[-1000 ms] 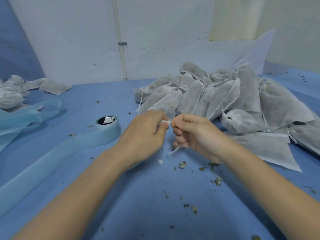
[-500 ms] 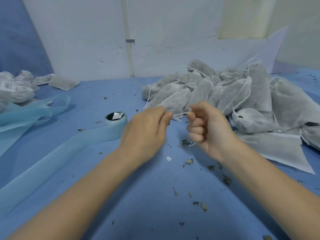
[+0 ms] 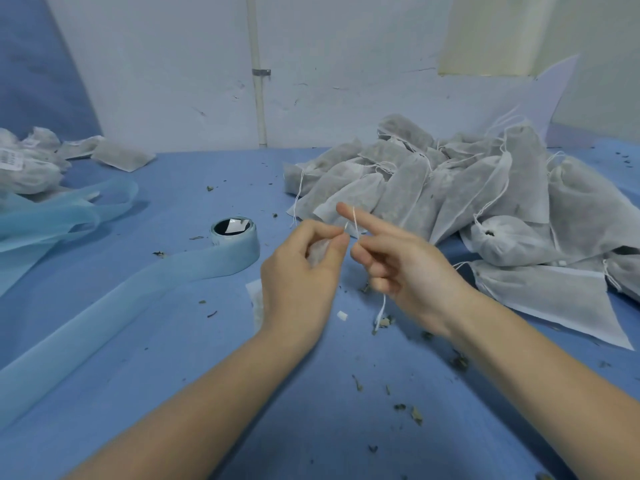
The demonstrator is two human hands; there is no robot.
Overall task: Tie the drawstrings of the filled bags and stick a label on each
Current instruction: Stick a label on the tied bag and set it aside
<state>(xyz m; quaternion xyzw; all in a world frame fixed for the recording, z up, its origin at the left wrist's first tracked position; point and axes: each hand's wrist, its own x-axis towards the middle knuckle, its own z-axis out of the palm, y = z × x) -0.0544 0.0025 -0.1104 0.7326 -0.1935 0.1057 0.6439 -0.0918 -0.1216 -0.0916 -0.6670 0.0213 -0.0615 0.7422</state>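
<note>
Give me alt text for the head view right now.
Both hands work a white drawstring over a blue table: the left hand pinches it, the right hand has it looped over its raised forefinger. Filled bags pile at right; a label roll sits at left.

Bag heap (image 3: 485, 202) right, roll (image 3: 235, 242) left

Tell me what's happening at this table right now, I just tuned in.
A person is tying a bag's white drawstring. The left hand pinches one part of the string and holds a small white bag beneath its fingers; the right hand has the string looped over its outstretched index finger, with a loose end hanging below. A heap of filled bags lies to the right. The label roll, its blue backing strip unwound to the left, sits untouched. A few labelled bags lie far left.
</note>
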